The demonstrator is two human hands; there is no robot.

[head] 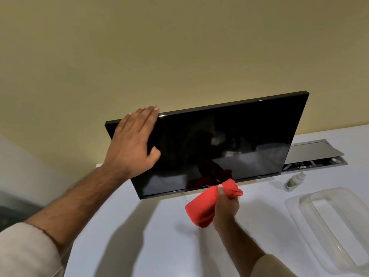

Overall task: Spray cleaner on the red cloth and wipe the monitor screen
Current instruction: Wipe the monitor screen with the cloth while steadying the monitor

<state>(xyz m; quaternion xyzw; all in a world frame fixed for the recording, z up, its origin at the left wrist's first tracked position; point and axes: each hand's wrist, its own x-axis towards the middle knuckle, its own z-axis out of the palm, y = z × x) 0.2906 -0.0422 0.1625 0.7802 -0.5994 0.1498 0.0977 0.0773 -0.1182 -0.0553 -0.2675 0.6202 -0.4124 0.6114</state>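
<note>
We worked at a smooth white desk (139, 236) under a tan wall (179, 47). Our right hand (226, 204) gripped the bunched red cloth (203, 208) just below the glossy black monitor (229, 140); our left hand (133, 142) lay flat and open on its upper left corner. The spray bottle (295, 181) stood right of the grip.

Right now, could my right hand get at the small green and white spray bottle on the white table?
Probably yes, but not freely. The right hand is closed around the bunched red cloth, so it has no spare grip. The small green and white spray bottle stands to its right on the white table with open tabletop between them.

Cream sleeves (26, 250), pushed up
</note>
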